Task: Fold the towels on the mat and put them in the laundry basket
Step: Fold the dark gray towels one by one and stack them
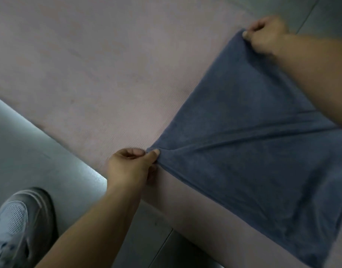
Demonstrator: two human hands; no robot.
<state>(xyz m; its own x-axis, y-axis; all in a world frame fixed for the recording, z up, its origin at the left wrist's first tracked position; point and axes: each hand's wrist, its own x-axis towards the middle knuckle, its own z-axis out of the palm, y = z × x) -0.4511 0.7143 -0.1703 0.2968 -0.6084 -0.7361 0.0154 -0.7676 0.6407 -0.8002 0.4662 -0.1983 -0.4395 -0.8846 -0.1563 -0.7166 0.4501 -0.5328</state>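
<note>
1. Towel [253,142], blue and soft-napped, lay over the pink mat [108,64] from the centre out toward 4 o'clock, and part of it seemed lifted.
2. Left hand [130,165], just off centre toward 8 o'clock, pinched one corner between thumb and fingers. Right hand [266,33], at 1 o'clock, pinched the next corner along the same edge.
3. That edge ran taut between them and creases fanned from the left corner, likely so the cloth would spread square for a fold.
4. Mat looked finely ribbed and matte, while the grey floor [31,142] was smooth and shiny.
5. A mesh shoe [17,225] stood far out at 8 o'clock. No basket showed.
</note>
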